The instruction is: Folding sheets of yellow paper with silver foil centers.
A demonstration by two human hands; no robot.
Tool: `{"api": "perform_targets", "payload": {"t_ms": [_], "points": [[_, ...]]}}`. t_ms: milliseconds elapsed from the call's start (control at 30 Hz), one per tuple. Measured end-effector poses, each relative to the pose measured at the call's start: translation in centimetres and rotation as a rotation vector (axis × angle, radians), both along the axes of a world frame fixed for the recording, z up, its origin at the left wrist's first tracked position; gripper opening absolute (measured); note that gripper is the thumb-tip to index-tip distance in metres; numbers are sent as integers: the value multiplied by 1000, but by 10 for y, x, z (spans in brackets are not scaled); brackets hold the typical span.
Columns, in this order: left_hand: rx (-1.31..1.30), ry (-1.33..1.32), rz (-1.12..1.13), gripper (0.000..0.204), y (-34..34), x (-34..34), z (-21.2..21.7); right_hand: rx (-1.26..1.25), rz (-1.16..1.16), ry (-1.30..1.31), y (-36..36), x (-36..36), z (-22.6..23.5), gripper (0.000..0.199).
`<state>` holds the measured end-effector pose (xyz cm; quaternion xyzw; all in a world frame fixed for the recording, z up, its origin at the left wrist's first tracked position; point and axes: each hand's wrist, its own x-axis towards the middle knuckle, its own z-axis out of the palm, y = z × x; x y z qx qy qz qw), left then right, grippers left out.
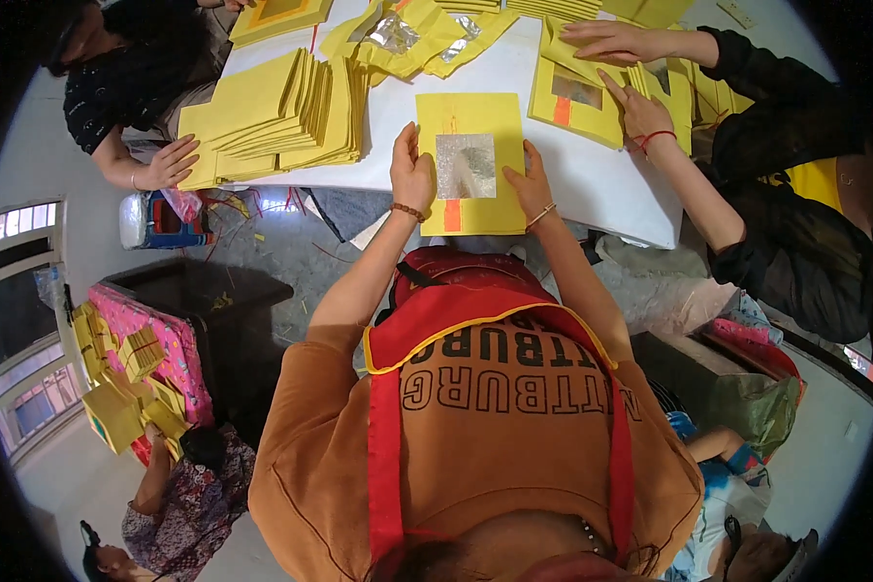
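We've got our left hand [412, 175] & right hand [532, 182] flat, fingers spread, pinning the yellow sheet [470, 163] w/ silver foil square [466, 166] at the white table [601, 184] edge. Squaring step, we judge; stack [276, 121] lies farther left.

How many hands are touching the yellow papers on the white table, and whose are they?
The person's own hands on the yellow sheet with the silver square: 2, left hand and right hand.
Co-worker's hands on the right, on another yellow sheet: 2.
Co-worker's hand on the left, at the big yellow stack: 1.
Total: 5 hands.
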<state>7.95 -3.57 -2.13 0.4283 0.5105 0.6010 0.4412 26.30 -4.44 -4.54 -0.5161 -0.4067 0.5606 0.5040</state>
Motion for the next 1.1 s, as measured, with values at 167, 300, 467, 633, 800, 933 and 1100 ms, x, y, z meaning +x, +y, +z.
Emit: {"api": "perform_targets", "payload": {"t_ms": [167,300,467,633,800,933,1100], "points": [[269,886,-94,30,-2,4,17,-24,4,66,-2,-4,-1,54],[-30,538,-291,26,5,36,29,-22,-23,-40,-3,-9,-14,53],[-344,-136,-370,37,23,40,16,152,76,-421,-20,-31,45,58],[-355,-47,-393,34,27,34,23,331,189,-435,-18,-37,43,65],[-428,-349,-461,23,24,20,13,-130,133,19,-24,-39,54,71],[-440,-358,-456,22,24,18,10,-260,130,112,-15,-31,44,69],[-436,-337,-364,24,21,22,10,-334,138,138,-10,-26,37,57]]}}
